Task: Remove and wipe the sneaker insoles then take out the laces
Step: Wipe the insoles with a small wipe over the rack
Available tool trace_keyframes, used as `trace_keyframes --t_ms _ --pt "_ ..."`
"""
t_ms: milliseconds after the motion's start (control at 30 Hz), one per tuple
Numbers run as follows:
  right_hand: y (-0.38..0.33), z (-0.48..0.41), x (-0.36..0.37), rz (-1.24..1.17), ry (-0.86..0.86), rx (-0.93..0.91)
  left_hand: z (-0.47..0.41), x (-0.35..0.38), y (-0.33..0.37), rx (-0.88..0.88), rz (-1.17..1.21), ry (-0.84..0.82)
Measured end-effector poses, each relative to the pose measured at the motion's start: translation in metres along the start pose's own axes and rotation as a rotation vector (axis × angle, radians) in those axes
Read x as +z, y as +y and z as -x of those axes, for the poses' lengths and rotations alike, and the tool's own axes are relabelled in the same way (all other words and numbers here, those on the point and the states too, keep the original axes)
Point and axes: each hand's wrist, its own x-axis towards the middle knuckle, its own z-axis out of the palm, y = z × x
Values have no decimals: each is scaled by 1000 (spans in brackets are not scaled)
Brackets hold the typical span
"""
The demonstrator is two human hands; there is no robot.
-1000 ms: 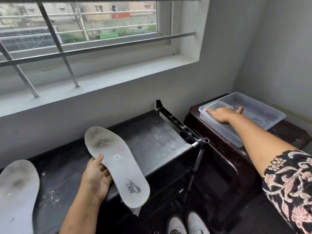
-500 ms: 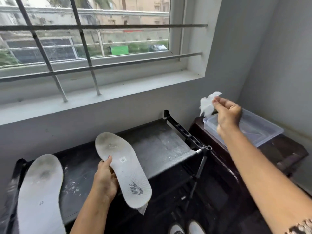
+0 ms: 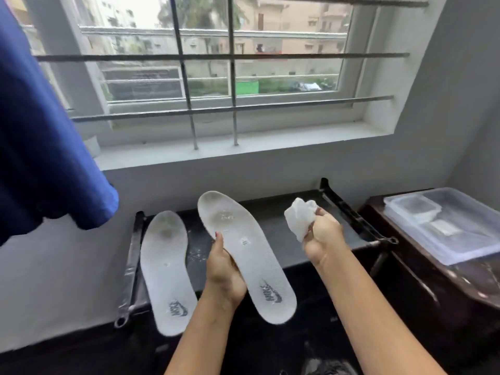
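Grips with the left hand (image 3: 224, 269) the worn white foam insole (image 3: 244, 253) at its left edge, toe end pointing to the window, raised over the black dusty rack shelf (image 3: 273, 213). Squeezes in the right hand (image 3: 323, 236) a crumpled white wipe (image 3: 299, 216), close beside this insole and apart from it. Flat on the shelf, further left, the second white insole (image 3: 166, 269). At far right, on the dark wooden table (image 3: 422, 280), a clear plastic box (image 3: 465, 239).
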Motion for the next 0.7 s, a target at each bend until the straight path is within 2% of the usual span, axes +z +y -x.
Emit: trace_keyframes --t_ms 100,200,300,367,500,567,633,700 --pt "15 16 10 -41 -26 56 3 -6 -12 21 -5 -57" --pt "21 23 16 58 -148 62 0 -18 -20 26 -20 -147" --pt "34 18 17 332 -296 -60 -6 -26 -23 23 -11 -188" --pt "42 10 18 624 -366 -180 -11 -27 -22 18 -5 -204" --pt "53 7 23 1242 -435 -564 -23 -26 -15 -43 15 -186" --pt "56 8 23 1419 -513 -680 -25 -26 -15 -74 58 -197" --pt "60 10 21 1559 -576 -704 -28 -27 -16 -93 78 -194" --pt "62 10 17 1585 -604 -703 -29 -27 -17 -123 117 -193"
